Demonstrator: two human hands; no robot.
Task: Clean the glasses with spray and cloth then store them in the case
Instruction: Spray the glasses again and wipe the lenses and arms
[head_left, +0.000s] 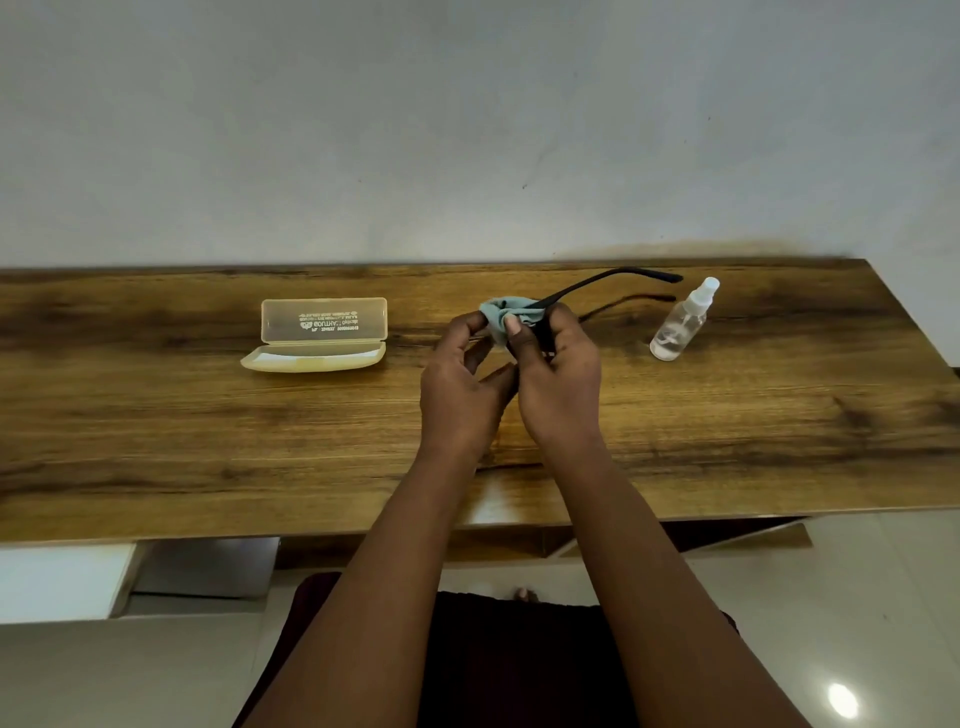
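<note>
Black-framed glasses (608, 281) are held above the middle of the wooden table (208, 441), one temple arm pointing right toward the spray bottle. My right hand (558, 374) grips the frame's front, its thumb pressing a bunched pale blue cloth (506, 312) against a lens. My left hand (462, 384) pinches the cloth's left side. The lenses are mostly hidden by cloth and fingers. A clear spray bottle (683, 322) with a white nozzle lies tilted on the table at the right. A translucent yellowish glasses case (319, 335) stands open to the left.
The table's far edge meets a plain grey wall (467, 130). Its right end (914, 322) lies just past the bottle. Below the front edge are a pale floor (857, 623) and my dark clothing (519, 665).
</note>
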